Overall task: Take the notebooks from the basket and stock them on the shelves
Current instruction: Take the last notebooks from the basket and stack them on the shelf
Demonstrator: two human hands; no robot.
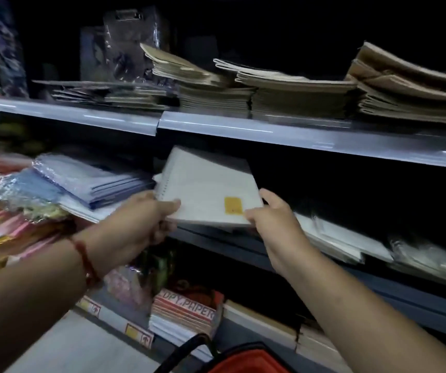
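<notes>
Now both hands hold one white notebook at the mouth of the middle shelf, w/ its far end already under the shelf above. Left hand pinches the near-left corner by the spiral edge: thumb on top, other fingers curled below. Right hand holds the near-right corner beside the yellow sticker; thumb lies on the cover, the rest of the fingers are hidden under it, so I cannot tell how far they curl. The notebook is tilted, far end higher, and seems not yet resting on the shelf.

Basket is low in view, red w/ a black handle; what is inside it does not show.

Risks, as I judge them:
- The raised far corner is close to the shelf edge above and could catch on it if pushed in at this angle.
- The blue pile just to the left leans and is wrapped in slippery plastic; a push by the spiral edge may slide it off.
- White stock at right lies low and uneven, so a notebook put half on it may tip forward.
- Grip is only at 2 near corners; letting go too early may drop the near edge.
</notes>
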